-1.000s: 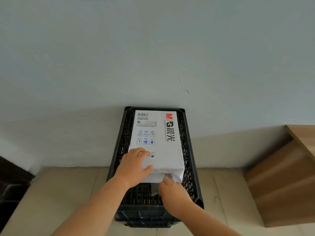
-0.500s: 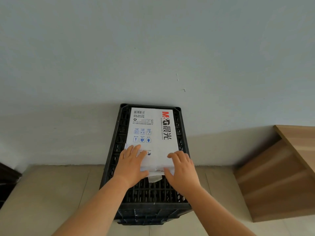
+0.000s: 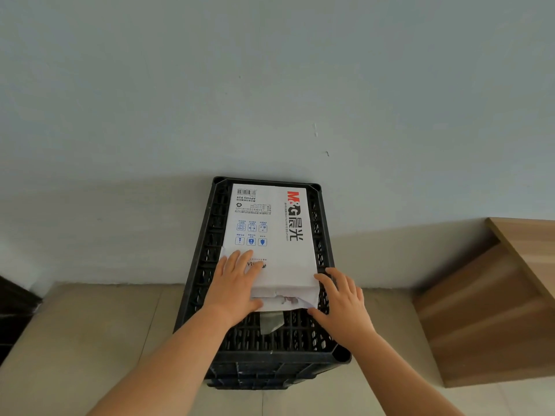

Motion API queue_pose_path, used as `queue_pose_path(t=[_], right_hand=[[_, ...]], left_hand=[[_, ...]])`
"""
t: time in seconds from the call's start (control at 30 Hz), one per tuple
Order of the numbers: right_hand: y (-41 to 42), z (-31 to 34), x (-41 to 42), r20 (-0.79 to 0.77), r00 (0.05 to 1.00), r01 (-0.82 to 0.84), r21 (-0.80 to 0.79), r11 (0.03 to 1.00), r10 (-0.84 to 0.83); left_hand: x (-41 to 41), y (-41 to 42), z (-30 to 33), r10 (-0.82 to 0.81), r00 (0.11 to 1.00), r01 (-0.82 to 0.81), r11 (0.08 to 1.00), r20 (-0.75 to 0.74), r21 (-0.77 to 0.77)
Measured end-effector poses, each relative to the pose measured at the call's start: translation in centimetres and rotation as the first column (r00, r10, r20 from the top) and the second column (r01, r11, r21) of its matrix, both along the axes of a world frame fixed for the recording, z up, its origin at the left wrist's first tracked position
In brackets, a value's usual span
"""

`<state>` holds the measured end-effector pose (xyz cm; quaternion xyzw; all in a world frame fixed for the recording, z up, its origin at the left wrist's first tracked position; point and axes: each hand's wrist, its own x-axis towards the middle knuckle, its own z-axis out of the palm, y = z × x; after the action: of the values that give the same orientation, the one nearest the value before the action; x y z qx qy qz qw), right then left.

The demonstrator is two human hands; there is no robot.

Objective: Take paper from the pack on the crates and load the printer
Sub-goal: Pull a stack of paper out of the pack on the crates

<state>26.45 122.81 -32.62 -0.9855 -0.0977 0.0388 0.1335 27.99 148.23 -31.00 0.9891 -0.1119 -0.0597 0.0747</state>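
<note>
left hand (image 3: 232,288): bare, no rings | right hand (image 3: 345,307): bare | forearms: bare, no sleeves

- I note the pack (image 3: 271,235): white wrapper, red and black logo, blue icon squares, black barcode.
- The crates (image 3: 326,354) I record as black, with a grid of open slots.
- Wall (image 3: 270,85): I see plain pale blue-grey.
- Floor (image 3: 90,325): I log beige tiles.
- Cabinet (image 3: 495,310): I see brown wood grain.
</note>
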Motion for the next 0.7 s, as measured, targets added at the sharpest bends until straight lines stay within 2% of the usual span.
queue_pose_path(t=[0.13, 0.3, 0.43, 0.57, 0.7], right_hand=[[-1.2, 0.0, -0.3, -0.023, 0.999, 0.043, 0.063, 0.997, -0.042], [-1.2, -0.3, -0.8, -0.02, 0.998, 0.056, 0.065, 0.996, -0.054], [-0.9, -0.3, -0.7, -0.022, 0.999, 0.052, 0.085, 0.995, -0.05], [-0.7, -0.1, -0.6, -0.028, 0.998, 0.056, 0.089, 0.994, -0.054], [1.4, 1.0, -0.2, 0.017, 1.0, -0.019, 0.162, 0.987, 0.016]], left_hand=[[-0.1, -0.2, -0.2, -0.008, 1.0, 0.008, 1.0, -0.01, 0.03], [-0.1, -0.2, 0.0, -0.033, 0.999, 0.033, 0.999, 0.004, 0.017], [-0.4, 0.3, 0.4, -0.131, 0.981, 0.141, 0.988, 0.145, -0.064], [-0.5, 0.4, 1.4, -0.241, 0.963, 0.256, 0.959, 0.119, -0.124], [0.4, 0.5, 2.7, -0.267, 0.944, 0.296, 0.944, 0.192, -0.145]])
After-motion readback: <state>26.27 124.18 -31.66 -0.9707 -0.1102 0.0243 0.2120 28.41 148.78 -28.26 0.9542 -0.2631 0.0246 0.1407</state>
